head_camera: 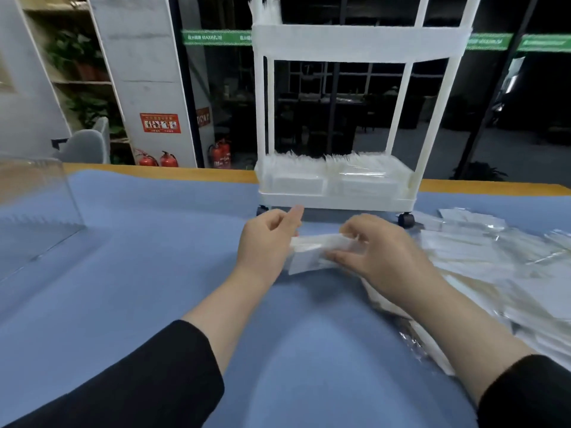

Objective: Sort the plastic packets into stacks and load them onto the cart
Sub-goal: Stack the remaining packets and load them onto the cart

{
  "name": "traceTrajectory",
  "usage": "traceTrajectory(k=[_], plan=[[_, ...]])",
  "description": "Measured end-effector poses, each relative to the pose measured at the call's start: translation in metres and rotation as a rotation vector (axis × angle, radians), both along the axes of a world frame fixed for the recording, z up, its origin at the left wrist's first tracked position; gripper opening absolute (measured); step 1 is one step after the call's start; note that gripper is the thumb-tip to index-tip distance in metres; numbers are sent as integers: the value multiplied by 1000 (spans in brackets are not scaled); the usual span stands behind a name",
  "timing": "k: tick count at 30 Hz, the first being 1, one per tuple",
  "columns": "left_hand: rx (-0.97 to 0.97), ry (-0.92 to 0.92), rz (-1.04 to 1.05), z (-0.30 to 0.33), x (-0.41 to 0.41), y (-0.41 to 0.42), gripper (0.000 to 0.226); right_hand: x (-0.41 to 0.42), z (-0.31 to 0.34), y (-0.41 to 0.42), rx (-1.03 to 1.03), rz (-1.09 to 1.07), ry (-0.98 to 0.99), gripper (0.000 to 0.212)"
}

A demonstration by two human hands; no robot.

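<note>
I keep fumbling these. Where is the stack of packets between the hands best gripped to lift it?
Probably by its two short ends, one hand from each side, as the left hand and right hand do now: the stack of packets lies long across, so end pressure keeps it square.

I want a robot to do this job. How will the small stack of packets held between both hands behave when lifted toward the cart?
The stack of packets probably feels light, since fingertips alone hold it. Its glossy film looks slippery, so packets may slide apart unless the left hand and right hand squeeze both ends. It likely bends somewhat; the loose pile lies limp and uneven.
</note>
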State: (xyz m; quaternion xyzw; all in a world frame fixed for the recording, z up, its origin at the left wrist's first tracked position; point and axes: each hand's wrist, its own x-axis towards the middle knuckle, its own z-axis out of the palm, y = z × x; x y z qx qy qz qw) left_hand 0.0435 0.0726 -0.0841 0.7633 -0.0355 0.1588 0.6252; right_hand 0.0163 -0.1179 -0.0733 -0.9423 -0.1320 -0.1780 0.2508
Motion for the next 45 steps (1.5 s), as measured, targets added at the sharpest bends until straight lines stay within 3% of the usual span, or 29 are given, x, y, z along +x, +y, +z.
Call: traceTrajectory(k=[7, 9, 12, 20, 25, 28, 30, 33, 36, 39, 43, 45], plan=[[129, -10, -296, 3, -7, 4, 65, 4, -2, -14, 23, 22, 89, 23], [245, 46, -396, 4, -8, 7, 40, 3, -3, -17, 21, 18, 105, 23], [425, 25, -338, 1, -8, 7, 18, 0, -2, -19, 54, 50, 151, 36], [240, 41, -293, 1, -6, 13, 2, 3, 2, -37, 67, -67, 215, 28], [81, 63, -227, -3, -5, 6, 29, 8, -9, -22, 263, 60, 21, 46], [31, 85, -206, -4, -5, -2, 54, 9, -16, -12, 337, 102, 65, 61], [7, 90, -222, -3, -6, -6, 52, 9, -19, -7, 338, 102, 134, 64], [76, 89, -220, -5, -7, -10, 27, 9, -17, -4, 381, 91, 137, 53], [41, -30, -85, -3, -6, -10, 13, 6, -11, -3, 351, 128, -43, 48], [-44, -117, 9, -2, -4, -5, 23, 6, -13, 0, 283, 198, -77, 50], [29, -14, 8, -7, -3, -7, 36, 7, -21, -4, 163, 222, 61, 43], [-65, -26, 3, -4, -5, -8, 38, 7, -18, -5, 163, 211, 57, 38]])
